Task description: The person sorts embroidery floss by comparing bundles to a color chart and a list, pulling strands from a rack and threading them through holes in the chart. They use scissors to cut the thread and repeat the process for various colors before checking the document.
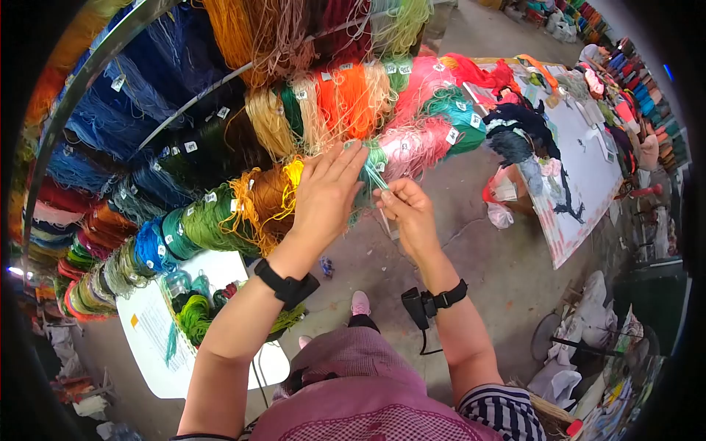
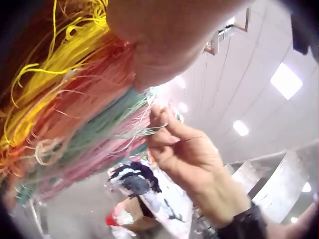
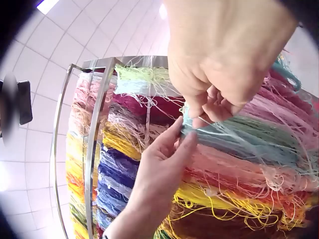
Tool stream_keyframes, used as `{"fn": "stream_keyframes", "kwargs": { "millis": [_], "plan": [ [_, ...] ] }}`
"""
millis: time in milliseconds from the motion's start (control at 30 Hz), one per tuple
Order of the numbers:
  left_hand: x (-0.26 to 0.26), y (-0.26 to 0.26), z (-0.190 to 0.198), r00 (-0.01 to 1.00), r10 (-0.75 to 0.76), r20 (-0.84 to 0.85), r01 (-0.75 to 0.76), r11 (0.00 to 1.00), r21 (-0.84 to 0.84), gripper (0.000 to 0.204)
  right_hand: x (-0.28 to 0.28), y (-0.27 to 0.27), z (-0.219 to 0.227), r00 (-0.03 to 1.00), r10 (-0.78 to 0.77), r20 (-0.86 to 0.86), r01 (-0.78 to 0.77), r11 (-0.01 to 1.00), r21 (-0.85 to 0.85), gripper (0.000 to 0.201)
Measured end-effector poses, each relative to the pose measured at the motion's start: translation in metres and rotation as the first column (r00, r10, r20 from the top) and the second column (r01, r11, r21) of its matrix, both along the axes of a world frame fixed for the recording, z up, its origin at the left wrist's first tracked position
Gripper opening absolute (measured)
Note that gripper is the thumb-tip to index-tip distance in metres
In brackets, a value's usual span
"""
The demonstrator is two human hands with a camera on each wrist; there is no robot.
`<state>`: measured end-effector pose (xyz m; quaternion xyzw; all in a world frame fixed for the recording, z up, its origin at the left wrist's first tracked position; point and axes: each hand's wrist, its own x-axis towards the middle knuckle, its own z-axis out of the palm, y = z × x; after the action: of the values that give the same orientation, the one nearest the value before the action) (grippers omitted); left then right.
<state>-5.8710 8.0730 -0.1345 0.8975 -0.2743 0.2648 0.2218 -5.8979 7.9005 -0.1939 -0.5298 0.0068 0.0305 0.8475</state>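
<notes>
My right hand (image 1: pixel 408 213) pinches a few pale teal threads (image 1: pixel 375 176) between thumb and fingertips, drawn from a teal-green thread skein (image 3: pixel 259 137) on the rack's front bar. Beside it, my left hand (image 1: pixel 327 195) reaches over the same skein, fingers long and close together. In the right wrist view, the left thumb and fingertips (image 3: pixel 187 142) meet on the pale teal strands, right at the right hand's fingertips. Yellow strands (image 2: pixel 75 47) and salmon ones (image 2: pixel 94 84) hang beside the left hand. A pink skein (image 1: pixel 412 147) lies to the right of the teal one.
A metal rack (image 1: pixel 88 66) carries many coloured skeins with white number tags. Below it, a white table (image 1: pixel 151 360) holds a paper and green skeins. Another white table (image 1: pixel 581 162) with dark yarn stands at right, a red-and-white bag (image 1: pixel 500 195) beside it.
</notes>
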Motion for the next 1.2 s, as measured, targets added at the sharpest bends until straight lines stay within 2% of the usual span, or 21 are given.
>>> {"fn": "stream_keyframes", "kwargs": {
  "millis": [167,267,300,333,433,500,533,600,633,700,733,767,800,833,867,900,933,967,1033,1100,1200],
  "plan": [
    [0.003,0.005,-0.011,0.999,-0.022,-0.026,0.023,0.998,0.054,0.062,-0.023,-0.022,0.006,0.996,-0.061,-0.063,0.064,0.997,0.036,0.004],
    [0.003,0.006,-0.011,0.999,-0.048,-0.021,0.049,0.998,0.039,0.063,-0.05,-0.042,-0.003,0.997,0.023,-0.079,-0.029,0.997,-0.074,0.006],
    [0.003,0.007,-0.013,0.999,-0.05,-0.011,0.051,0.998,0.047,0.063,-0.062,-0.044,-0.001,0.996,-0.077,-0.055,0.057,0.953,-0.298,0.006],
    [0.004,0.007,-0.014,0.999,-0.052,-0.001,0.052,0.997,0.055,0.063,-0.077,-0.048,0.0,0.986,-0.169,-0.011,0.141,0.852,-0.504,0.007],
    [0.006,0.01,-0.018,0.997,-0.069,0.02,0.068,0.996,0.05,0.063,-0.143,-0.106,-0.021,0.857,-0.477,-0.192,0.254,0.717,-0.65,0.011],
    [0.006,0.013,-0.016,0.995,-0.1,0.021,0.098,0.994,0.05,0.062,-0.217,-0.172,-0.085,0.757,-0.635,-0.152,0.319,0.563,-0.762,0.01],
    [0.004,0.017,-0.015,0.993,-0.119,0.021,0.118,0.991,0.055,0.062,-0.272,-0.209,-0.125,0.747,-0.664,0.041,0.392,0.389,-0.834,0.01],
    [-0.006,0.027,-0.013,0.99,-0.133,0.041,0.132,0.991,0.014,0.061,-0.376,-0.248,-0.128,0.535,-0.843,-0.064,-0.017,0.064,-0.998,0.024],
    [-0.011,0.034,-0.011,0.989,-0.141,0.053,0.142,0.99,-0.016,0.061,-0.422,-0.258,-0.127,0.45,-0.892,-0.036,-0.087,-0.004,-0.996,0.027],
    [-0.042,0.049,0.007,0.987,-0.15,0.051,0.153,0.987,-0.057,0.056,-0.491,-0.269,-0.136,0.336,-0.941,0.029,-0.021,-0.039,-0.999,0.025],
    [-0.062,0.058,0.012,0.986,-0.165,0.037,0.168,0.981,-0.094,0.051,-0.499,-0.259,-0.134,0.33,-0.944,0.029,-0.022,-0.039,-0.999,0.025],
    [-0.079,0.066,0.01,0.984,-0.172,0.038,0.175,0.98,-0.097,0.051,-0.502,-0.252,-0.132,0.376,-0.926,-0.034,0.04,0.053,-0.998,0.021],
    [-0.097,0.074,0.009,0.958,-0.256,-0.131,0.234,0.959,-0.159,0.039,-0.497,-0.241,-0.126,0.426,-0.9,-0.091,0.096,0.145,-0.985,0.017],
    [-0.112,0.081,0.009,0.893,-0.339,-0.294,0.279,0.933,-0.228,0.028,-0.482,-0.221,-0.12,0.465,-0.867,-0.182,0.329,0.36,-0.873,0.015],
    [-0.128,0.086,0.015,0.889,-0.345,-0.301,0.284,0.931,-0.229,0.028,-0.453,-0.189,-0.114,0.521,-0.816,-0.252,0.521,0.538,-0.663,0.012],
    [-0.147,0.088,0.026,0.688,-0.363,-0.629,0.302,0.931,-0.207,0.025,-0.41,-0.128,-0.066,0.645,-0.739,-0.195,0.521,0.612,-0.595,0.011],
    [-0.166,0.091,0.035,0.385,-0.316,-0.867,0.326,0.926,-0.192,0.029,-0.377,-0.079,-0.018,0.676,-0.667,-0.314,0.396,0.687,-0.609,0.016],
    [-0.182,0.096,0.039,0.376,-0.319,-0.87,0.328,0.924,-0.197,0.029,-0.352,-0.038,0.005,0.777,-0.574,-0.258,0.454,0.796,-0.401,0.022],
    [-0.212,0.107,0.045,-0.015,-0.575,-0.818,0.248,0.79,-0.561,0.048,-0.326,0.024,0.046,0.916,-0.344,-0.207,0.307,0.933,-0.19,0.022],
    [-0.234,0.117,0.05,-0.004,-0.608,-0.794,0.174,0.781,-0.6,0.055,-0.312,0.075,0.084,0.965,-0.211,-0.155,0.197,0.975,-0.101,0.021],
    [-0.256,0.141,0.074,-0.11,-0.833,-0.542,-0.104,0.552,-0.827,0.045,-0.306,0.128,0.12,0.997,-0.031,-0.069,0.022,0.991,-0.131,0.019]
  ]
}}
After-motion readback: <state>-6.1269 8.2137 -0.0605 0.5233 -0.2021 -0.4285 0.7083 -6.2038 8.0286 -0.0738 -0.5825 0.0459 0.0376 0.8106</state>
